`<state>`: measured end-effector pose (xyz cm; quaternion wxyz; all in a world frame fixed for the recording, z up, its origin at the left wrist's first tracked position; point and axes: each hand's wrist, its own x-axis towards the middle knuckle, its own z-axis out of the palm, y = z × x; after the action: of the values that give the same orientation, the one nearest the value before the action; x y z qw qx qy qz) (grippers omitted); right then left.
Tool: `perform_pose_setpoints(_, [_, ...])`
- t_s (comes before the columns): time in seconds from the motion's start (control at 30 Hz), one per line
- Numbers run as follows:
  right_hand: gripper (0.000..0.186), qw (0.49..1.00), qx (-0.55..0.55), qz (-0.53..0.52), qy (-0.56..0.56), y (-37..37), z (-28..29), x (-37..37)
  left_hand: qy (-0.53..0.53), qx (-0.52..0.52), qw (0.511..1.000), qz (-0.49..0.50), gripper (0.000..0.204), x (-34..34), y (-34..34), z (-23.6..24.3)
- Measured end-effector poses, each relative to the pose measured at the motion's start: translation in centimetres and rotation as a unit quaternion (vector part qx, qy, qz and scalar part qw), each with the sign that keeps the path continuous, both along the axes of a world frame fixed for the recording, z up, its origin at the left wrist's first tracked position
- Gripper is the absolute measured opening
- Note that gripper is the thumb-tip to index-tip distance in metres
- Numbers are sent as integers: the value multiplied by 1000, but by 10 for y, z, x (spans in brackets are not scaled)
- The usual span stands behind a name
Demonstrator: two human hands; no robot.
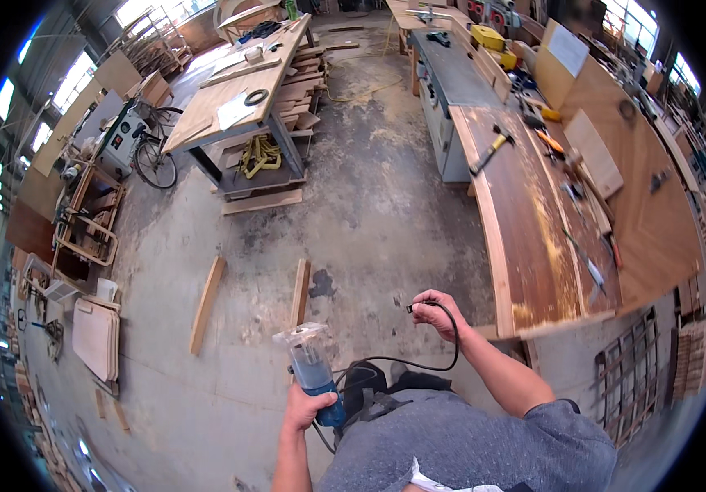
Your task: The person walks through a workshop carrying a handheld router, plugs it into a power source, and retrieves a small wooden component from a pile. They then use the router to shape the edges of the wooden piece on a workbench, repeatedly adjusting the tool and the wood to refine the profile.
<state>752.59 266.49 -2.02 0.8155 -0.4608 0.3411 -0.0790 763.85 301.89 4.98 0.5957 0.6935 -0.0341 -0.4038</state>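
Left hand [304,405] wrapped round cylindrical blue power tool [315,375], clear plastic base [300,333], right hand [441,316] pinching black plug [409,309], looping cord [394,358]

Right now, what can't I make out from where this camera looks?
All in the head view:
Part of the blue power tool: covered by the left hand.
The black cord's end at the right hand: too small to tell its exact shape.
The person's upper legs: hidden by the grey shirt.
Any marks on the white sheet: too small.

The person wears a mottled grey shirt [468,439] (short in the sleeve [568,426]) and dark trousers [363,395].
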Motion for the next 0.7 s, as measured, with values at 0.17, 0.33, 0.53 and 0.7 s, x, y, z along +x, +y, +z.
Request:
perform_pose_setpoints(0.17, [19,1000,13,-19,-21,-95,7,134,1,-13,1000,-20,49,151,-115,-3])
perform_pose_setpoints(0.33, [19,998,6,-59,12,-197,-24,251,13,7,997,-77,45,316,-241,-22])
perform_pose_setpoints(0.53, [21,990,19,-142,-3,-332,12,370,36,-12,992,-122,30,498,-406,-5])
perform_pose_setpoints(0.7, [19,978,38,-203,0,-448,-5,471,-6,-10,985,-172,27,633,-545,-10])
